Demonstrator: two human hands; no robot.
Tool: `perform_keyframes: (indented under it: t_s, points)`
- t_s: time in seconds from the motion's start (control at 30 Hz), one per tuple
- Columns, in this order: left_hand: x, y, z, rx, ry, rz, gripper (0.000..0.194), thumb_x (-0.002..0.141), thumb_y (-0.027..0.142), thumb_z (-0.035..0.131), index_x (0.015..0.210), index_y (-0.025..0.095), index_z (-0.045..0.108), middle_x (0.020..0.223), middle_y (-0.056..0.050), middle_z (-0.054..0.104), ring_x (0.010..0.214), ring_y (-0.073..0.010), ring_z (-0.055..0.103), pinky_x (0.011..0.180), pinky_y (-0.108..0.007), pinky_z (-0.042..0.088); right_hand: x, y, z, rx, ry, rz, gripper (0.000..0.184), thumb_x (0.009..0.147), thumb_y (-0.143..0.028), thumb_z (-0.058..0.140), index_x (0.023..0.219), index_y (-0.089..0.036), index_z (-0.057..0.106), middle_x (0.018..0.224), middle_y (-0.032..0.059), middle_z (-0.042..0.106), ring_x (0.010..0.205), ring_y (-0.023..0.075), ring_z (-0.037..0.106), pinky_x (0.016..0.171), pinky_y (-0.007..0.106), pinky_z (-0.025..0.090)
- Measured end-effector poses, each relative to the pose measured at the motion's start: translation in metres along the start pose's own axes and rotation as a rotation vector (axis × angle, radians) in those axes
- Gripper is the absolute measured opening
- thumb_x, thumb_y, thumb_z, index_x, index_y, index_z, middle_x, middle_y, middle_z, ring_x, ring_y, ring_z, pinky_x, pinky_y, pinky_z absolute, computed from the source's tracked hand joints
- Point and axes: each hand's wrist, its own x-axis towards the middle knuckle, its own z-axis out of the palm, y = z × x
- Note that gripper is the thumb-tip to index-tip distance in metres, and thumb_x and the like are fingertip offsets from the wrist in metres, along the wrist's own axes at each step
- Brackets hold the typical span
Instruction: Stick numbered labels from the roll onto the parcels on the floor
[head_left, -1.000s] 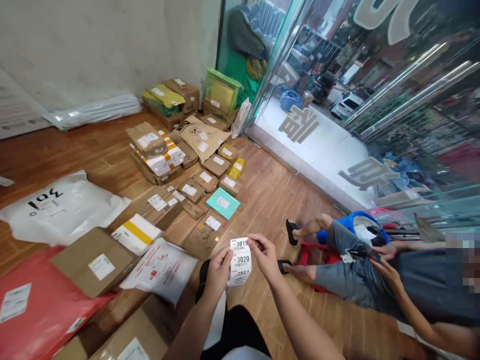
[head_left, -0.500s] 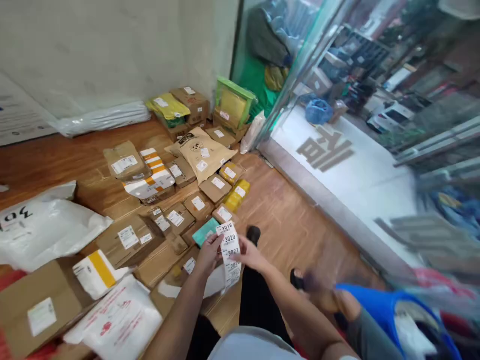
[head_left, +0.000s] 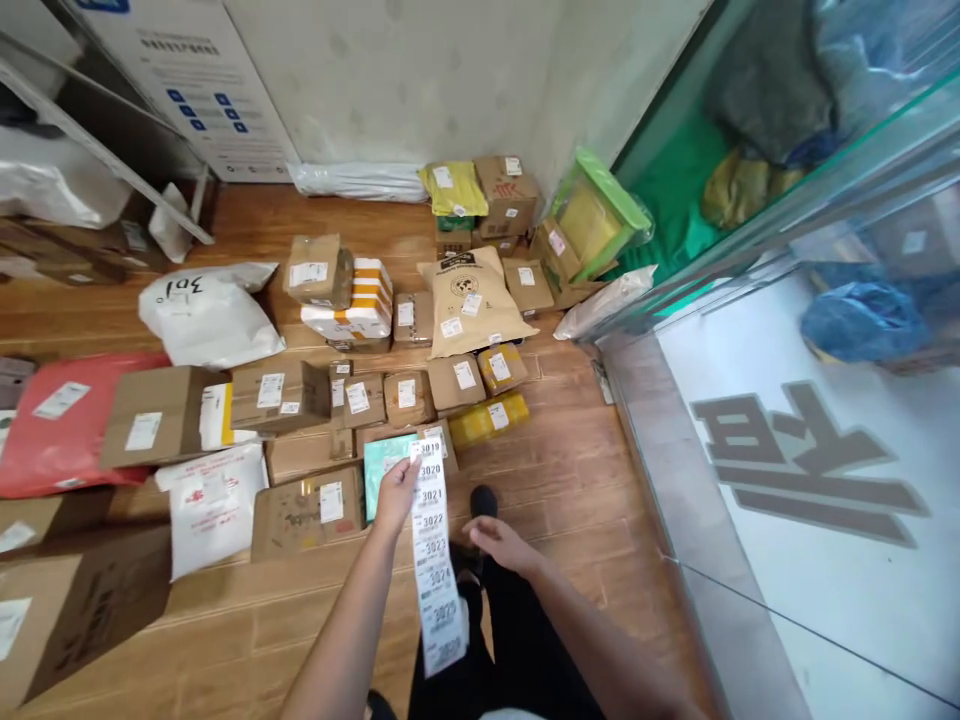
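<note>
The person's left hand (head_left: pixel 397 493) pinched the top of a strip of numbered labels (head_left: pixel 431 540), which hung down over the dark-clothed legs, 3019 at its upper end. The right hand (head_left: pixel 501 540) was apart from the strip, empty, its fingers loosely curled. A teal packet (head_left: pixel 381 480) lay partly behind the left hand. Parcels covered the wooden floor (head_left: pixel 247 640) ahead, with a yellow parcel (head_left: pixel 491 418) just beyond the dark shoe (head_left: pixel 484 500).

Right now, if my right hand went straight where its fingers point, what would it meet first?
Your right hand would probably meet the long white paper strip of numbered labels first, though depth is hard to judge from this view.
</note>
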Motion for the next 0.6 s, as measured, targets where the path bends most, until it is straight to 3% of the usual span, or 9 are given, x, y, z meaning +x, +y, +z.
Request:
perform_keyframes:
  t_s: [0.07,0.13,0.27,0.33,0.43,0.6]
  points:
    - [-0.006,-0.035,0.02,0.093,-0.037,0.025,0.042,0.072,0.056,0.069,0.069,0.016,0.06,0.056,0.005,0.053,0.053,-0.0103,0.044,0.052,-0.021,0.031,0.017,0.017,-0.029,-0.028,0.131,-0.113,0.05,0.081,-0.059,0.063,0.114,-0.022,0.06,0.118,0.008,0.065,0.106,0.021,0.062,0.091,0.036,0.05]
    - [-0.003,-0.085,0.046,0.146,-0.072,0.042,0.042,0.074,0.056,0.067,0.063,0.016,0.058,0.054,0.005,0.05,0.053,-0.0106,0.041,0.051,-0.022,0.029,0.047,0.042,-0.06,-0.055,0.163,-0.184,0.054,0.078,-0.056,0.067,0.121,-0.025,0.058,0.123,0.007,0.063,0.11,0.0216,0.06,0.095,0.036,0.048]
    - [0.041,-0.21,0.103,0.164,-0.05,0.063,0.043,0.08,0.057,0.06,0.066,0.017,0.056,0.059,0.003,0.052,0.058,-0.0126,0.044,0.055,-0.023,0.032,0.133,0.114,-0.128,-0.146,0.152,-0.217,0.035,0.073,-0.047,0.074,0.095,-0.02,0.067,0.083,0.0032,0.07,0.075,0.0193,0.065,0.071,0.033,0.053]
    - [0.086,-0.277,0.127,0.158,-0.007,0.07,0.044,0.081,0.058,0.057,0.067,0.017,0.055,0.059,0.003,0.051,0.059,-0.0133,0.044,0.057,-0.023,0.034,0.184,0.157,-0.169,-0.192,0.168,-0.242,0.03,0.073,-0.042,0.075,0.088,-0.019,0.066,0.076,0.0012,0.067,0.068,0.0166,0.062,0.065,0.03,0.05]
    - [0.175,-0.376,0.16,0.138,0.045,0.097,0.044,0.081,0.058,0.057,0.066,0.017,0.056,0.058,0.003,0.05,0.059,-0.0137,0.045,0.057,-0.023,0.034,0.267,0.226,-0.242,-0.267,0.172,-0.295,0.022,0.074,-0.037,0.073,0.084,-0.019,0.067,0.074,0.0005,0.067,0.066,0.0148,0.059,0.064,0.028,0.047]
    - [0.324,-0.518,0.215,0.054,0.003,0.143,0.043,0.076,0.056,0.064,0.089,0.015,0.068,0.069,-0.001,0.064,0.068,-0.0184,0.058,0.062,-0.025,0.043,0.399,0.339,-0.357,-0.317,0.16,-0.39,0.019,0.074,-0.036,0.071,0.079,-0.018,0.068,0.074,0.0006,0.067,0.068,0.015,0.06,0.067,0.029,0.047]
